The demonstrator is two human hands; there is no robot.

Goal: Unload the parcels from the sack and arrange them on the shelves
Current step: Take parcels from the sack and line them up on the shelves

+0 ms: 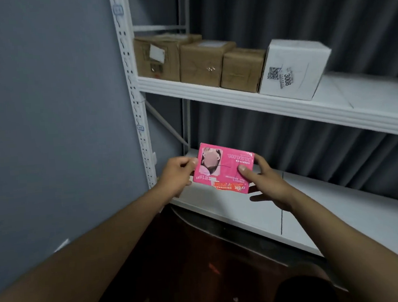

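Holding pink parcel (pixel 224 166) — both hands — over lower shelf (pixel 315 213)

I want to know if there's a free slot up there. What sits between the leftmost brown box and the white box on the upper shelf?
Two more brown cardboard boxes, side by side with no free slot, fill the stretch between the leftmost brown box and the white box, as the head view shows.

white upper shelf (pixel 236 96) carries three brown boxes (pixel 201 64) and one white box (pixel 293 70).
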